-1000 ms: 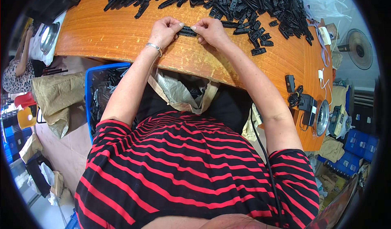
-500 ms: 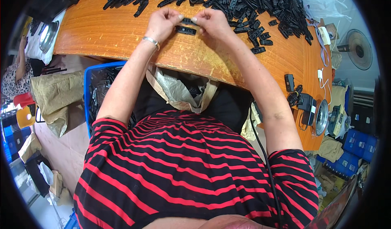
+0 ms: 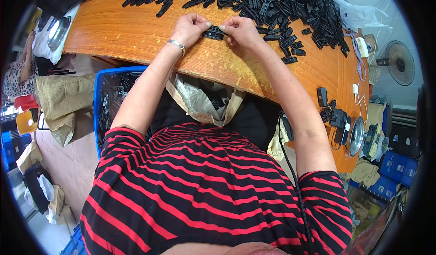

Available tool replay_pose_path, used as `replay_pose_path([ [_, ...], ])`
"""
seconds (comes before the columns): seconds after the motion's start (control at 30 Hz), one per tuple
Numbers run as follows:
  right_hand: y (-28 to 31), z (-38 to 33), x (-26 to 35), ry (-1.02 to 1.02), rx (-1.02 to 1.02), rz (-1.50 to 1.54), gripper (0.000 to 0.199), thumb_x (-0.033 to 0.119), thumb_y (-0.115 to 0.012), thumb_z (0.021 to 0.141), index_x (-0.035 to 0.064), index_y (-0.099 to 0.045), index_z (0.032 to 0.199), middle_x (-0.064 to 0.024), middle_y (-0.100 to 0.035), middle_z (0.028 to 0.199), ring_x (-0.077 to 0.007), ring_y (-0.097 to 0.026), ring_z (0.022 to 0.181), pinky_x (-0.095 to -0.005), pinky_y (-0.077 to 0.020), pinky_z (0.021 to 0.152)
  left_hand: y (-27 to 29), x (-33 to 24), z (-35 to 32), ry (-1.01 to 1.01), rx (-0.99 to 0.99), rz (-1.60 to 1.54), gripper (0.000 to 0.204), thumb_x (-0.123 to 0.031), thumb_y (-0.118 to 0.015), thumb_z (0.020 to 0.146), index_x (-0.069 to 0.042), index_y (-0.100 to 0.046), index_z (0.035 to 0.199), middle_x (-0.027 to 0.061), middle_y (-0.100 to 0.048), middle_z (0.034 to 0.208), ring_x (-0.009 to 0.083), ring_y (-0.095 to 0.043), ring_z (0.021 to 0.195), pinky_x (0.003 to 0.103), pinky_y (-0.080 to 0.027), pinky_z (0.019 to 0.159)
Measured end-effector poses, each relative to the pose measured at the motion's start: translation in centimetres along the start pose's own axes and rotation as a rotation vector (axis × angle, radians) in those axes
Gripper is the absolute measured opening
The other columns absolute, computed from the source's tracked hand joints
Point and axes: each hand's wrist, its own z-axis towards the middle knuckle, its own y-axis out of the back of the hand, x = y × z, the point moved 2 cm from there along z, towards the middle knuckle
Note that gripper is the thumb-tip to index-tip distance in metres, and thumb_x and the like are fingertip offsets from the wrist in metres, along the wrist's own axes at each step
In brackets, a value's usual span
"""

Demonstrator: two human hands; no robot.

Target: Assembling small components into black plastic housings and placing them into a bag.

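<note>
Pinching a small black clip between them, both hands, left and right, grip its ends; it looks light, stiff; pile at twelve o'clock on bench.

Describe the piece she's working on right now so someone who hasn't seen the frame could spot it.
Start at the orange wooden table and its big pile of black plastic parts along the far edge. Just in front of the pile, the left hand and right hand meet. The small black plastic piece pinched between their fingertips is the only one being held; the others lie loose.
</note>
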Motion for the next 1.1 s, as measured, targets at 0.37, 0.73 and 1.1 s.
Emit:
replay_pose_path([
  [0.37,-0.2,-0.5,-0.2,-0.088,0.056,-0.089,0.016,0.017,-0.068,0.086,0.0021,-0.062,0.087,0.001,-0.059,0.067,-0.0058,-0.055,0.055,-0.021,-0.047,0.048,0.0,0.3,-0.3,-0.009,0.033,0.14,0.015,-0.016,-0.07,0.084,-0.003,-0.062,0.084,-0.0033,-0.055,0.066,0.0051,-0.047,0.054,0.021,-0.039,0.048],
  [0.73,0.0,-0.5,0.5,-0.056,0.034,-0.11,0.016,0.017,-0.068,0.086,0.0017,-0.063,0.087,0.0008,-0.059,0.067,-0.0058,-0.056,0.055,-0.0213,-0.0474,0.047,0.3,-0.4,-0.4,0.016,0.019,0.135,0.021,-0.021,-0.072,0.08,-0.002,-0.066,0.085,0.0012,-0.061,0.07,0.009,-0.053,0.062,0.026,-0.046,0.059],
  [1.1,-0.6,-0.3,-0.4,-0.028,0.028,-0.125,0.016,0.016,-0.069,0.085,0.001,-0.062,0.084,-0.0012,-0.06,0.065,-0.0068,-0.055,0.052,-0.0221,-0.0453,0.045,0.0,1.0,-0.8,-0.034,-0.059,0.248,0.02,-0.023,-0.073,0.078,-0.004,-0.066,0.082,0.0031,-0.063,0.069,0.0118,-0.057,0.063,0.028,-0.047,0.062],
])
